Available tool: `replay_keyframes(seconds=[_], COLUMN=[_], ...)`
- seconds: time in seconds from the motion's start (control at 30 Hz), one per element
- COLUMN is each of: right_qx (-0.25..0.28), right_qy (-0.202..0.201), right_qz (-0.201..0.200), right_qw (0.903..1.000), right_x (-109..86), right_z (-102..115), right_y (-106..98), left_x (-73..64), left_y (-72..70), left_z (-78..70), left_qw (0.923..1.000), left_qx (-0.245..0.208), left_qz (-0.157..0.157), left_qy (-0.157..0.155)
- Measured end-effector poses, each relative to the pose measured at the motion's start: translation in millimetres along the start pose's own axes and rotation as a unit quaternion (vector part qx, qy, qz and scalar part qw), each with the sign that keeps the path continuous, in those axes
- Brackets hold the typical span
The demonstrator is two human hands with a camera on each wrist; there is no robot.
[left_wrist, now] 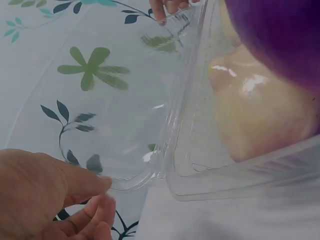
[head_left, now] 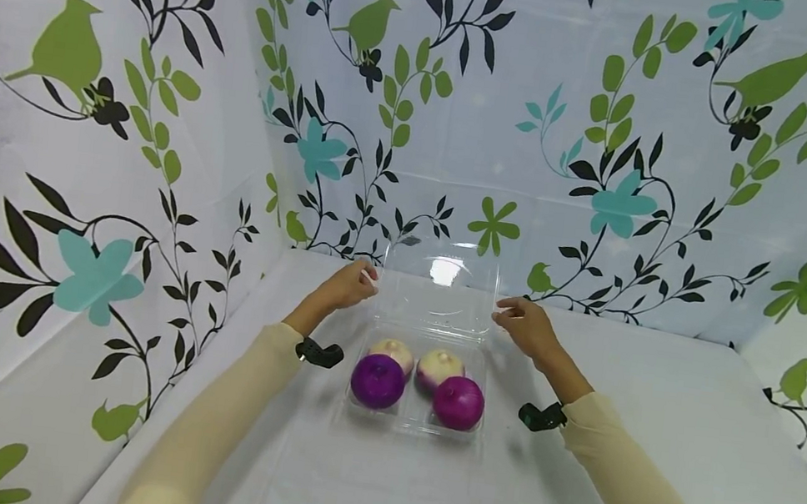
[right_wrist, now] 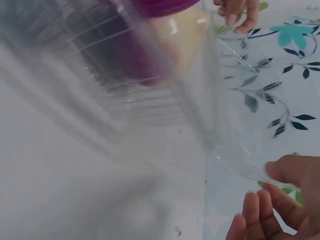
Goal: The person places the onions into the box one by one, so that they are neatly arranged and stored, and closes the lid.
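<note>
A clear plastic clamshell container (head_left: 405, 427) stands on the table with its lid (head_left: 436, 298) raised at the back. In its front compartments sit a violet onion (head_left: 377, 381) and a magenta one (head_left: 459, 403). Behind them lie two pale bulbs tinged with purple, one at the left (head_left: 393, 353) and one at the right (head_left: 439, 367). My left hand (head_left: 350, 282) pinches the lid's left edge between thumb and fingertips. At the opposite edge my right hand (head_left: 529, 326) pinches the lid, its thumb (right_wrist: 285, 169) on the rim and the other fingers curled below.
The container rests on a white-covered table (head_left: 571, 491). A patterned cloth wall (head_left: 459, 166) with birds and leaves rises close behind the lid, and another stands at the left. Dark wrist devices (head_left: 319, 353) hang below both wrists.
</note>
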State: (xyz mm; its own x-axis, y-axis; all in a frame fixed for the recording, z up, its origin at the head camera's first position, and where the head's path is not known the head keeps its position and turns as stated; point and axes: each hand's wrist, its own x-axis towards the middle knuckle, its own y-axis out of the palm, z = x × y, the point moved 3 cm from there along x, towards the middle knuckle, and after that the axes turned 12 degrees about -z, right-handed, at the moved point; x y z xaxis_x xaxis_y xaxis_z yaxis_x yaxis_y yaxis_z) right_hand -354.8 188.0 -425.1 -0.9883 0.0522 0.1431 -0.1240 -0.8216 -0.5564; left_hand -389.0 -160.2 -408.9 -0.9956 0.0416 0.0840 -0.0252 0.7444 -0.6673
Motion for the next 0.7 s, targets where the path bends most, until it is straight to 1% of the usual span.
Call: replay_keyframes(seconds=[0.07, 0.13, 0.17, 0.23, 0.3, 0.37, 0.47, 0.57, 0.7], right_qx=[0.021, 0.045, 0.058, 0.084, 0.103, 0.12, 0.126, 0.14, 0.165], right_qy=[0.005, 0.024, 0.032, 0.056, 0.073, 0.086, 0.108, 0.135, 0.159], right_qz=[-0.004, -0.001, 0.005, 0.021, 0.039, 0.066, 0.104, 0.149, 0.194], right_qw=[0.9997, 0.9987, 0.9978, 0.9947, 0.9912, 0.9869, 0.9806, 0.9696, 0.9539], right_x=[-2.9, -7.5, -10.5, -17.8, -26.4, -36.3, -51.3, -65.0, -80.8], right_z=[4, 8, 11, 15, 20, 25, 33, 40, 48], right_y=[-4, -10, -12, -18, -24, -30, -39, -46, -49], left_x=[-4.6, -11.7, -16.4, -25.7, -35.6, -45.1, -57.8, -71.6, -89.6], left_y=[-3.4, -7.4, -9.8, -14.8, -19.7, -24.1, -28.8, -33.2, -37.0], left_z=[-0.9, -2.1, -3.1, -4.3, -5.0, -6.3, -8.8, -13.9, -21.9], left_qw=[0.9998, 0.9989, 0.9982, 0.9971, 0.9962, 0.9956, 0.9939, 0.9915, 0.9889], left_qx=[-0.021, -0.044, -0.057, -0.068, -0.078, -0.084, -0.099, -0.111, -0.119], left_qz=[-0.001, 0.004, 0.009, 0.016, 0.022, 0.031, 0.049, 0.067, 0.085], left_qy=[0.005, 0.014, 0.018, 0.03, 0.032, 0.027, 0.004, -0.015, -0.024])
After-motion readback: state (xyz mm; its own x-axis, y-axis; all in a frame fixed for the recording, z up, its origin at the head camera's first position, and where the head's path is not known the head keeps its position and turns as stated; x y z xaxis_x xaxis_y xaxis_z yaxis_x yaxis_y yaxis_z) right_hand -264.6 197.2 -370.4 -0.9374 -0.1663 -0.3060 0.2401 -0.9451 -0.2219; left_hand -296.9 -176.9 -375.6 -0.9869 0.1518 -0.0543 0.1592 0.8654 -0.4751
